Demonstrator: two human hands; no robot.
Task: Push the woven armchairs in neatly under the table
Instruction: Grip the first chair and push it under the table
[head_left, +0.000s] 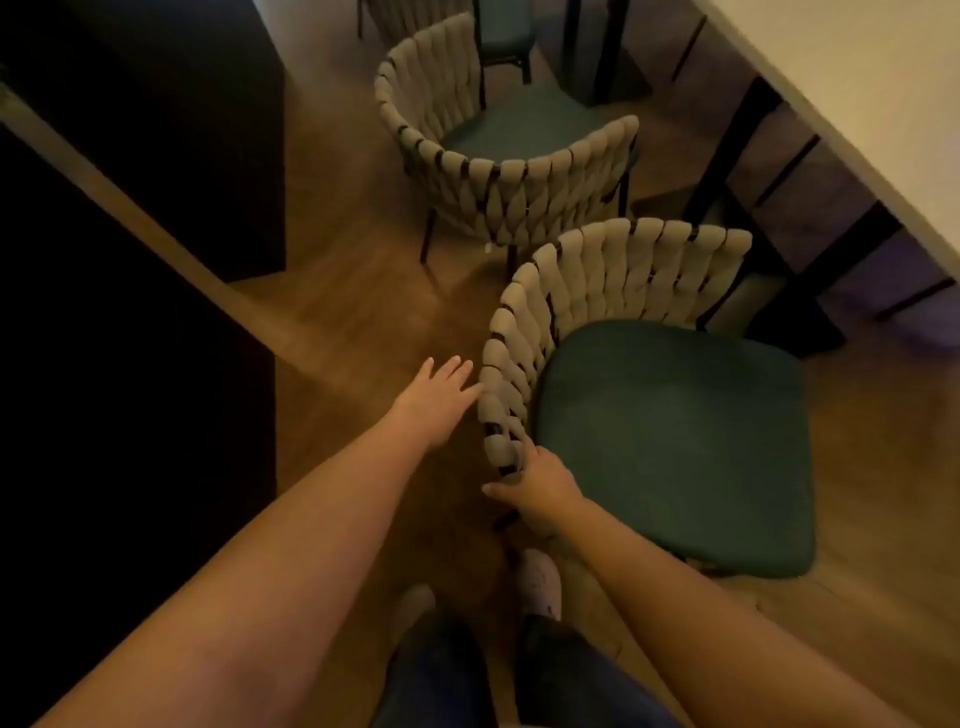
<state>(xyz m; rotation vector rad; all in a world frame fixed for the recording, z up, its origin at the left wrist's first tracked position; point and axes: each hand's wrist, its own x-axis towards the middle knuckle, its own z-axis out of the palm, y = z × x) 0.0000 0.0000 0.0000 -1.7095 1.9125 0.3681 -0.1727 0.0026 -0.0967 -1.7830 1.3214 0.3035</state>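
The nearest woven armchair (597, 280) has a beige braided back and a dark green seat cushion, and it stands at an angle beside the light table (852, 78) at the upper right. My right hand (537, 480) grips the near end of its woven back, fingers curled over the rim. With straight fingers, my left hand (441, 395) reaches to the outer side of the back, fingertips touching the weave. A second woven armchair (498, 176) stands farther away, pulled out from the table. A third one (410, 21) shows partly at the top edge.
Dark table legs and slats (779, 208) run below the tabletop on the right. Dark furniture (130, 208) fills the left side. Between them lies wooden floor (353, 291). My legs and feet (537, 577) stand close behind the nearest chair.
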